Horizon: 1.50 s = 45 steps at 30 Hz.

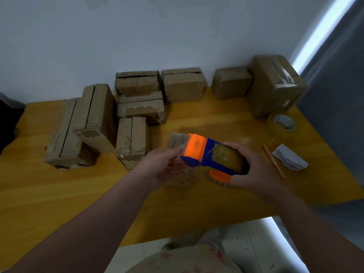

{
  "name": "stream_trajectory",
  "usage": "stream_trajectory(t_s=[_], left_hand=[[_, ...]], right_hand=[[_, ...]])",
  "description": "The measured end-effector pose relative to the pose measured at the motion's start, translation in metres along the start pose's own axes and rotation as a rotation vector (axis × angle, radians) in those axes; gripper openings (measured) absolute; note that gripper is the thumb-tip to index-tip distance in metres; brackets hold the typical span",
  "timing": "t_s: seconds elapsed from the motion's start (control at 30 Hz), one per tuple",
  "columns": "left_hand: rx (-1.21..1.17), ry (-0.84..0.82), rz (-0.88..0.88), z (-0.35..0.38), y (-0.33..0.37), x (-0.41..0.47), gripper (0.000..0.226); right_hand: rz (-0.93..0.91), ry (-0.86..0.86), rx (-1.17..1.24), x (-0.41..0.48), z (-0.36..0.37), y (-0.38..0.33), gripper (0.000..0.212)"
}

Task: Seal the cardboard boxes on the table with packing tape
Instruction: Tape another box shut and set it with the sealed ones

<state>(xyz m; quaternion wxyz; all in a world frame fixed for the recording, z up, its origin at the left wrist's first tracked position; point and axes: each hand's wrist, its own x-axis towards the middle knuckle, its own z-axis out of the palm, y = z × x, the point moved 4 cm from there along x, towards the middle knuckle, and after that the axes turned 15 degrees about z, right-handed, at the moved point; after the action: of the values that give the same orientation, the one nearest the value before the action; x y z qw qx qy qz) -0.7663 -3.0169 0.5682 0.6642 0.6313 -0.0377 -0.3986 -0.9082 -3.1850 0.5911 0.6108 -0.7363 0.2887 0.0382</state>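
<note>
Hands on tape dispenser over a small box

Centre of frame: right hand (256, 170) gripped the orange-and-blue tape dispenser (211, 156), fingers curled round its roll end, thumb on top. Dispenser was held in the air, orange mouth pointing left. Left hand (163, 164) sat at that mouth, fingers closed on a strip of clear tape (178, 166); blur hid the exact pinch.

Small box (175, 140) lay on the yellow table (78, 194) directly under both hands and was mostly hidden by them; only its ribbed ends showed.

Left of centre: cluster of worn cardboard boxes (96, 119), some leaning on one another, seams showing. Along the wall at mid-frame: three more boxes (183, 84) side by side.

Upper right: large box (275, 83), glossy tape across its top and side. Just below it, a spare tape roll (282, 122) lay flat on the table.

Right of the hands: orange pencil (274, 161) beside a crumpled paper (289, 157), both on the tabletop, apart from the boxes.
</note>
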Motion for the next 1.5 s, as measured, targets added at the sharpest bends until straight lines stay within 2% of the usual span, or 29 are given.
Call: stream_trajectory(t_s=[0.07, 0.17, 0.37, 0.57, 0.73, 0.83, 0.97, 1.17, 1.37, 1.5], left_hand=[[-0.001, 0.005, 0.023, 0.0, 0.0, -0.001, 0.012], [0.059, 0.043, 0.064, -0.006, -0.002, -0.001, 0.008], [0.258, 0.151, 0.195, -0.016, -0.007, -0.006, 0.022], [0.267, 0.179, 0.195, -0.018, -0.023, -0.012, 0.022], [0.239, 0.278, 0.203, -0.057, -0.02, -0.013, 0.021], [0.296, 0.288, 0.231, -0.061, -0.023, -0.013, 0.024], [0.373, 0.353, 0.28, -0.057, -0.031, -0.015, 0.029], [0.446, 0.469, 0.335, -0.077, -0.031, -0.014, 0.03], [0.556, 0.431, 0.384, -0.074, -0.036, -0.01, 0.035], [0.581, 0.443, 0.389, -0.074, -0.04, -0.007, 0.037]], right_hand=[[-0.009, -0.018, -0.016, -0.001, 0.002, -0.003, 0.074], [-0.017, -0.021, -0.068, 0.0, 0.005, -0.005, 0.074], [-0.08, -0.054, -0.306, -0.001, 0.009, -0.013, 0.075], [-0.03, -0.144, -0.441, -0.002, 0.008, -0.014, 0.076], [-0.014, -0.023, -0.53, -0.007, -0.017, -0.008, 0.071], [-0.006, -0.032, -0.587, -0.005, -0.023, -0.007, 0.073], [0.018, -0.047, -0.643, -0.003, -0.023, -0.004, 0.074], [-0.004, -0.05, -0.601, -0.008, -0.031, -0.004, 0.068], [0.013, 0.018, -0.794, -0.002, -0.039, 0.009, 0.066], [-0.008, -0.022, -0.705, 0.001, -0.036, 0.006, 0.066]])
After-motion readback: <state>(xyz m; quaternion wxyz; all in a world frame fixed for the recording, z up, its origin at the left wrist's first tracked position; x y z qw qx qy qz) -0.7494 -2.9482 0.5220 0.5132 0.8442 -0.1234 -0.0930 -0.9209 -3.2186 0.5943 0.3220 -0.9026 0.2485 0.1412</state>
